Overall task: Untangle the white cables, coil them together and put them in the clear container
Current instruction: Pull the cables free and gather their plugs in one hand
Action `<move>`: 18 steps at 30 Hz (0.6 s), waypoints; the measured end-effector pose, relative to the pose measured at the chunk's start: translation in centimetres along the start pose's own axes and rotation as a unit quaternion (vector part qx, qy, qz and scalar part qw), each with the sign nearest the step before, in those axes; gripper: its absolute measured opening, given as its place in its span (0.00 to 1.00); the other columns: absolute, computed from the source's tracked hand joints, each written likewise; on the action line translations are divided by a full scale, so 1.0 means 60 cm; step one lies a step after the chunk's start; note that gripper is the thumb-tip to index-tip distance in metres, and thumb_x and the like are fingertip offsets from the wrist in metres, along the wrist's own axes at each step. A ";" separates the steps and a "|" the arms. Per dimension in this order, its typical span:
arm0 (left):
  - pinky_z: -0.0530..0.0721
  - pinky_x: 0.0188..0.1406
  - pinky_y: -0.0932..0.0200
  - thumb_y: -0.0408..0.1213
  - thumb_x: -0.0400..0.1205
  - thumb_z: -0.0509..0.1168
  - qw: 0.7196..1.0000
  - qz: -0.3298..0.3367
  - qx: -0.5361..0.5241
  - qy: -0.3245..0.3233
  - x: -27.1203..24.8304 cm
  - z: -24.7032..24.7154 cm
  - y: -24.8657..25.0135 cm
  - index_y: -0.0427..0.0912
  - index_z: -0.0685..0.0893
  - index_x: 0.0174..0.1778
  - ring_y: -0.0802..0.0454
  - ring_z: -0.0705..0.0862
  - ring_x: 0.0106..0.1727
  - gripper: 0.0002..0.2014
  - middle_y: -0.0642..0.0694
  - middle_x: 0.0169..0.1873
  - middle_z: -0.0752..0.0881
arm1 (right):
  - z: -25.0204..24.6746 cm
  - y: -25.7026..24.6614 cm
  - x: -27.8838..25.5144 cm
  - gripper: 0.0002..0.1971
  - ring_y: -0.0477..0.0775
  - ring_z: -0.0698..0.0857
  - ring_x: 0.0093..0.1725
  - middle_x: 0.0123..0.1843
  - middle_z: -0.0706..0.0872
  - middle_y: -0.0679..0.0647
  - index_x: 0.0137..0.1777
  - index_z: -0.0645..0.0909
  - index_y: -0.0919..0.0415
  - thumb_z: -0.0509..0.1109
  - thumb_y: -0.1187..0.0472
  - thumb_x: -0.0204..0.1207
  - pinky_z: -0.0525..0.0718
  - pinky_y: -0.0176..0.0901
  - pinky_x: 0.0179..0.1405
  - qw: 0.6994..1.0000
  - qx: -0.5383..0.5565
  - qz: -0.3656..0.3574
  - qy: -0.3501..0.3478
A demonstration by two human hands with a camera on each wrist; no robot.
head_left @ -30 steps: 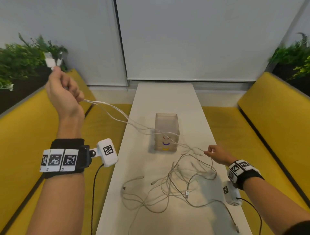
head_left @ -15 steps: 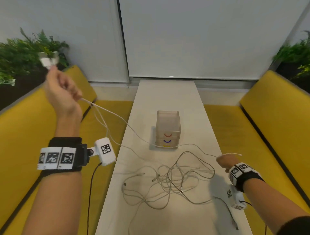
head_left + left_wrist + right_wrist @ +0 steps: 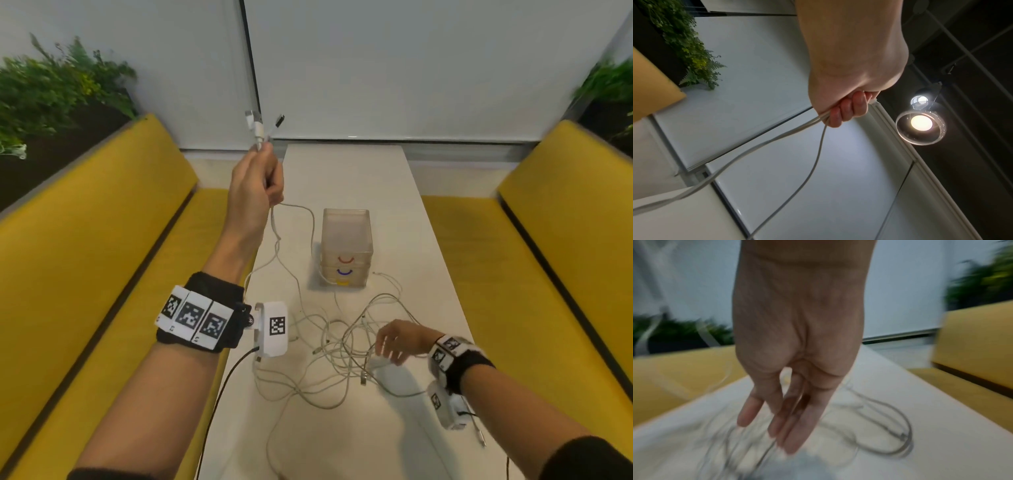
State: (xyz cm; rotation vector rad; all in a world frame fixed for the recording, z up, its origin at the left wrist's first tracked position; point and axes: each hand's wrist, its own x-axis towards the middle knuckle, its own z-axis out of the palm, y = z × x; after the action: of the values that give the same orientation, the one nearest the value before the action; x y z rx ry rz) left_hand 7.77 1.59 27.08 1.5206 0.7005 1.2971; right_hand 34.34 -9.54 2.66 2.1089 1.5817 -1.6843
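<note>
My left hand (image 3: 262, 174) is raised above the table's left edge and grips the ends of white cables, with their plugs (image 3: 257, 126) sticking up from the fist. In the left wrist view its curled fingers (image 3: 846, 110) close round the strands (image 3: 777, 139), which hang down slack. A tangle of white cables (image 3: 342, 353) lies on the white table (image 3: 359, 178). My right hand (image 3: 394, 342) hovers over the tangle's right side, fingers (image 3: 789, 426) straight and pointing down, holding nothing. The clear container (image 3: 346, 253) stands upright behind the tangle.
Yellow benches (image 3: 85, 257) run along both sides of the narrow table. Planters with green plants (image 3: 51, 92) sit behind the bench backs. A loose cable end (image 3: 481, 437) lies near the table's right edge by my right wrist. A ceiling lamp (image 3: 920, 125) glows in the left wrist view.
My left hand swung from far out left to above the table's left edge, still gripping the cable ends, and the strands went slack. My right hand let go of its cable and moved left over the tangle.
</note>
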 end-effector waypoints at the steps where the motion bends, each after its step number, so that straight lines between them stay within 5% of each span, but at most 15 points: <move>1: 0.56 0.28 0.51 0.41 0.92 0.50 1.000 -0.002 0.004 -0.001 -0.002 0.003 -0.004 0.48 0.64 0.33 0.51 0.56 0.26 0.18 0.50 0.23 0.64 | 0.019 -0.003 0.013 0.16 0.49 0.85 0.33 0.44 0.86 0.55 0.51 0.88 0.63 0.60 0.76 0.78 0.90 0.44 0.44 0.998 -0.048 -0.024 0.011; 3: 0.56 0.29 0.51 0.40 0.92 0.50 1.000 -0.003 0.020 -0.006 -0.006 0.005 -0.010 0.47 0.64 0.33 0.52 0.58 0.26 0.18 0.49 0.24 0.63 | 0.056 -0.005 0.036 0.20 0.47 0.82 0.35 0.45 0.85 0.50 0.55 0.90 0.59 0.60 0.76 0.76 0.84 0.33 0.36 0.987 -0.151 -0.052 0.028; 6: 0.59 0.29 0.55 0.41 0.91 0.50 0.999 -0.001 0.046 -0.021 -0.014 0.005 -0.017 0.47 0.65 0.35 0.53 0.60 0.27 0.17 0.47 0.25 0.64 | 0.093 0.005 0.062 0.20 0.49 0.79 0.44 0.54 0.86 0.53 0.57 0.87 0.54 0.61 0.75 0.75 0.75 0.35 0.36 0.958 -0.269 -0.076 0.063; 9: 0.60 0.28 0.58 0.40 0.90 0.51 0.999 -0.007 0.047 -0.023 -0.018 0.005 -0.025 0.46 0.65 0.35 0.54 0.60 0.26 0.16 0.49 0.25 0.64 | 0.104 0.015 0.077 0.11 0.57 0.80 0.45 0.51 0.84 0.57 0.54 0.81 0.59 0.63 0.70 0.76 0.70 0.38 0.33 0.943 -0.290 -0.105 0.127; 13: 0.59 0.28 0.58 0.40 0.90 0.52 0.999 -0.022 0.041 -0.025 -0.021 0.004 -0.038 0.46 0.65 0.34 0.55 0.60 0.26 0.16 0.52 0.24 0.65 | 0.113 0.033 0.093 0.11 0.57 0.83 0.54 0.50 0.82 0.53 0.58 0.86 0.50 0.69 0.50 0.80 0.72 0.41 0.47 0.932 -0.304 -0.125 0.152; 18: 0.60 0.27 0.61 0.42 0.88 0.53 0.998 -0.035 0.038 -0.028 -0.020 0.005 -0.049 0.46 0.64 0.34 0.56 0.60 0.25 0.15 0.53 0.23 0.65 | 0.111 0.046 0.093 0.08 0.57 0.82 0.54 0.50 0.77 0.50 0.54 0.85 0.53 0.70 0.54 0.77 0.71 0.41 0.44 0.936 -0.293 -0.130 0.146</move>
State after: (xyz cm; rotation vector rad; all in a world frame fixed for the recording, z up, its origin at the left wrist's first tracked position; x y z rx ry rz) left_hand 8.20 1.46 23.91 1.5720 0.7682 1.1829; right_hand 30.96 -10.83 -5.68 1.9423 2.1794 -0.7811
